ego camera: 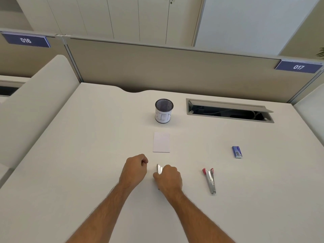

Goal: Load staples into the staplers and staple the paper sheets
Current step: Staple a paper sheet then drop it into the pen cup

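My right hand (169, 178) grips a silver stapler (159, 169) on the desk; only its front end shows past my fingers. My left hand (135, 166) hovers just left of it with fingers curled, thumb against forefinger; whether it pinches anything I cannot tell. A small stack of white paper sheets (161, 142) lies just beyond both hands. A second stapler (209, 179), silver with red ends, lies open on the desk to the right. A blue staple box (237, 152) sits further right.
A black mesh cup with a white paper label (164, 111) stands behind the paper. An open cable hatch (228, 111) is set into the desk at the back right. A beige partition (157, 67) closes the desk's far edge.
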### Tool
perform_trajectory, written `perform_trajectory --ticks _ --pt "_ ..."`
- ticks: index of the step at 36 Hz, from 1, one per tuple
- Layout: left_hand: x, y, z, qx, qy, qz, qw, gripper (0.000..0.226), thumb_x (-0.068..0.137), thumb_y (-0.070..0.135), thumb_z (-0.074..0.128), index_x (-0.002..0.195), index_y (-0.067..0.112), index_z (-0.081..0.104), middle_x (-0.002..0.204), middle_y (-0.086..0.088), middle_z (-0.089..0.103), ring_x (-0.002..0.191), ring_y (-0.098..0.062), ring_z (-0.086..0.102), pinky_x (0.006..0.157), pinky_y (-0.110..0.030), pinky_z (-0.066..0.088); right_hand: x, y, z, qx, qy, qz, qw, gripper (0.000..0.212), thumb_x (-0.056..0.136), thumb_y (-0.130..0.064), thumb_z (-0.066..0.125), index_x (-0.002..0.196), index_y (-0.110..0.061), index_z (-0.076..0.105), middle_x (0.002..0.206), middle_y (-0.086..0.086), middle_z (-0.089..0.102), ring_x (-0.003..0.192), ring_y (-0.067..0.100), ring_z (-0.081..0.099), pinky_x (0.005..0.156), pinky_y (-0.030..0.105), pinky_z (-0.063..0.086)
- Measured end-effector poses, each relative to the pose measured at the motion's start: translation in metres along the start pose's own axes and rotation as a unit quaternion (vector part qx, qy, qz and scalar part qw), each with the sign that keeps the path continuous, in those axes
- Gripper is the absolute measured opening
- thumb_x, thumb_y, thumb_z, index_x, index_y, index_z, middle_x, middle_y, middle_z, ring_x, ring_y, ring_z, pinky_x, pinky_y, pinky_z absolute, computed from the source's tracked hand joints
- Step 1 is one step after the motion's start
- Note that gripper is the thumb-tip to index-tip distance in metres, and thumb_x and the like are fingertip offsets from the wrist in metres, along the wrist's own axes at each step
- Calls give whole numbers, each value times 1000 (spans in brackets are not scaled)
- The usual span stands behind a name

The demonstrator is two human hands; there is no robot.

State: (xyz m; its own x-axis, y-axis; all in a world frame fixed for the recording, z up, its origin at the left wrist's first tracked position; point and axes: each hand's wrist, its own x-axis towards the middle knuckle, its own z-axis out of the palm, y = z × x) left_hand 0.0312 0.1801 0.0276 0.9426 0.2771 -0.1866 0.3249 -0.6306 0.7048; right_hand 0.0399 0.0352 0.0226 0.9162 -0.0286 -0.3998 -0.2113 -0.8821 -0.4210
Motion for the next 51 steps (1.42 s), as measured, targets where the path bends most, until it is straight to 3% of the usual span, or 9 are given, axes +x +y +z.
perform_trajectory --ticks 6,11,16,21,28,34,41,46,51 --pt "8 -7 -5 1 -4 -2 1000 30 89 1 49 84 20 71 75 10 69 72 -15 66 68 -33 57 8 -1 -3 1 2 6 1000 27 86 -43 62 80 -18 52 81 -2 58 76 23 61 60 28 45" --pt "14 -10 -10 -8 -4 0 1000 29 88 1 49 82 20 70 76 9 70 74 -17 67 69 -35 58 20 -4 -17 -15 44 24 999 50 83 -65 57 65 -19 47 66 -6 54 67 22 59 57 28 41" --pt "19 -12 -15 -28 -3 -4 1000 31 88 -1 48 80 20 69 74 9 68 69 -16 64 63 -30 54 48 -6 -36 14 96 27 995 50 93 -60 56 100 -11 64 97 6 69 94 31 68 75 34 51" --pt "24 -9 -19 -55 8 -3 998 31 89 -2 49 80 19 70 71 9 67 66 -15 62 61 -29 51 79 -8 -45 71 94 22 993 53 93 -49 65 120 -4 60 119 13 62 115 33 58 90 40 52" --pt "32 2 -21 -59 6 6 998 30 88 0 49 79 21 69 63 12 60 58 -11 53 58 -25 46 111 -27 -44 18 82 -29 996 67 89 -55 69 129 -4 54 129 12 53 126 32 44 97 46 47" --pt "43 13 -22 -39 -9 16 999 27 89 3 48 87 19 71 71 9 65 67 -18 60 68 -36 56 128 -35 -40 -22 73 -8 997 68 85 -57 72 128 -9 51 132 10 49 127 32 41 99 45 42" --pt "47 11 -22 -35 -7 20 999 26 90 3 51 90 18 72 79 7 69 73 -18 63 73 -35 57 140 -39 -40 -19 49 12 999 72 79 -49 80 133 -13 49 136 8 49 130 31 41 101 46 42" --pt "45 4 -22 -33 -6 10 999 26 89 3 51 88 20 70 81 6 71 77 -21 66 73 -35 57 143 -41 -41 3 36 13 999 48 84 -37 77 121 -13 59 124 7 58 125 31 50 97 43 41" --pt "43 1 -19 -33 -12 15 999 29 87 -1 52 90 24 66 88 8 69 78 -19 62 76 -35 56 136 -29 -44 159 45 -6 986 13 87 -16 66 94 -5 66 93 10 70 89 34 67 78 40 55"
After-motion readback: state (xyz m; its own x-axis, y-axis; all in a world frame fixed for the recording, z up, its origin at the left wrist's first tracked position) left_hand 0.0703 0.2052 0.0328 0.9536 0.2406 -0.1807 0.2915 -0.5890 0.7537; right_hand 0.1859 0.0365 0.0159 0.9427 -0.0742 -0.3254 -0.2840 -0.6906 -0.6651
